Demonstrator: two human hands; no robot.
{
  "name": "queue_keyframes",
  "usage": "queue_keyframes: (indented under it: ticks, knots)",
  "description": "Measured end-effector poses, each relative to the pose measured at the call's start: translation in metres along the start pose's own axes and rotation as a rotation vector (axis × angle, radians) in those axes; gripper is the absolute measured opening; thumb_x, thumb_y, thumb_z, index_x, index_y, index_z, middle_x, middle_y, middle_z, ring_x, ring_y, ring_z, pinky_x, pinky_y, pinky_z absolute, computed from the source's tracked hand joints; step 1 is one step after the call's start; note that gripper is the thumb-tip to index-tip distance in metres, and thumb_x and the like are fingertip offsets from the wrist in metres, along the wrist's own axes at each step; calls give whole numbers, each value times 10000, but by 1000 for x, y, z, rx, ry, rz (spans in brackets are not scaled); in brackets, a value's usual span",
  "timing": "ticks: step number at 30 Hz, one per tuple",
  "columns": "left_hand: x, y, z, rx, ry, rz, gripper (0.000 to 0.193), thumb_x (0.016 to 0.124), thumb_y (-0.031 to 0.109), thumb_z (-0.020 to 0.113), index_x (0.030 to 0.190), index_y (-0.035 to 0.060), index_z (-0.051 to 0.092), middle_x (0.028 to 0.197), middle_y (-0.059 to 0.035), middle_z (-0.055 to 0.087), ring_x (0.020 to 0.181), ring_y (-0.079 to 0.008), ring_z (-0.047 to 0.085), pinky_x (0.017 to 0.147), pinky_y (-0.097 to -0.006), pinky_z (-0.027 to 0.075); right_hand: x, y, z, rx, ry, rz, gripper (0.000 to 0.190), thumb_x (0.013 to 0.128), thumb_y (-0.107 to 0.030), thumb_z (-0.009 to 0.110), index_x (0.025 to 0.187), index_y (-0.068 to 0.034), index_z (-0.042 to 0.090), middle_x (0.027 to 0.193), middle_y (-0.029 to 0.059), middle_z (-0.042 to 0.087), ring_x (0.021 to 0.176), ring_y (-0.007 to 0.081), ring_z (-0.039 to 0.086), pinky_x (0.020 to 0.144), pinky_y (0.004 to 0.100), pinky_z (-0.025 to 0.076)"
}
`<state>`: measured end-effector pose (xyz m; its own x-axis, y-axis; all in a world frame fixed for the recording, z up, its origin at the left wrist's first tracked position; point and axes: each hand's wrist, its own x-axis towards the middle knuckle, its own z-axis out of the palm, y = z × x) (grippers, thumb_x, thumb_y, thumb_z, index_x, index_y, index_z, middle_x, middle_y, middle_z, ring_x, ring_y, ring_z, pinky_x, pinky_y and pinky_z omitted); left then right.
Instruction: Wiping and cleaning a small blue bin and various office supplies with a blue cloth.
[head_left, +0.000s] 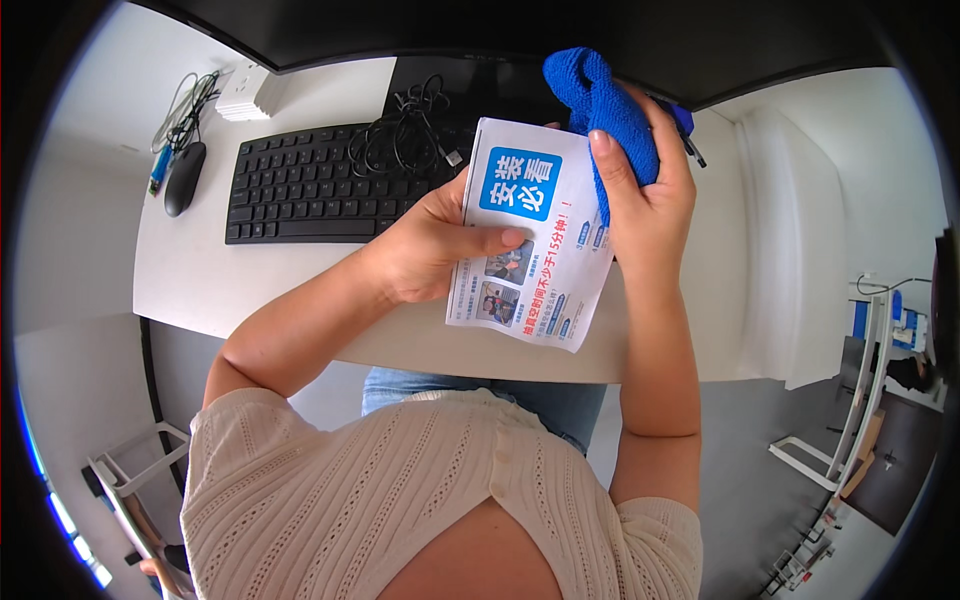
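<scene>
A printed leaflet with a blue square and small photos is held tilted above the desk's front edge. My left hand grips its left side, the thumb lying across the printed face. My right hand clasps a bunched blue microfibre cloth at the leaflet's upper right edge, thumb on the near side. Part of the cloth hangs down behind or along that edge. Just left of the leaflet, a coiled black USB cable rests over a black keyboard. The fingers of my left hand are hidden behind the paper.
A black mouse, bundled cables and a stack of white socket plates sit on the left of the white desk. A dark monitor spans the back. Pens lie behind my right hand. White sheeting stands at the right.
</scene>
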<state>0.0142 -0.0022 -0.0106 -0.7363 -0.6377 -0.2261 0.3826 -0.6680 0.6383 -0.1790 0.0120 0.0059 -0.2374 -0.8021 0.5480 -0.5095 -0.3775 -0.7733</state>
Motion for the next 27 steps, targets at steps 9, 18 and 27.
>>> queue_keyframes:
  ticks: [9, 18, 27]
  knots:
    - [2, 0, 2, 287, 74, -57, 322, 856, -76, 620, 1144, 69, 624, 1136, -150, 670, 1050, -255, 656, 900, -454, 534, 10, 1, -13, -84, 166, 112, 352, 854, -241, 727, 1136, -50, 634, 998, 87, 672, 880, 175, 635, 816, 283, 500]
    - [4, 13, -14, 166, 112, 204, 178, 915, 16, 600, 1085, 54, 636, 1089, -103, 684, 987, -189, 660, 879, -394, 545, 18, 4, -29, 595, 210, 408, 532, 942, -370, 591, 1320, -7, 498, 1193, 120, 609, 1072, 197, 601, 922, 321, 490]
    - [-4, 7, -10, 354, 96, 207, 319, 876, 14, 648, 1190, 9, 590, 1107, -113, 668, 1016, -207, 643, 938, -356, 494, -1, 2, -2, 471, -239, 362, 530, 864, -264, 711, 1275, -5, 497, 1169, 114, 611, 1083, 219, 587, 906, 304, 475]
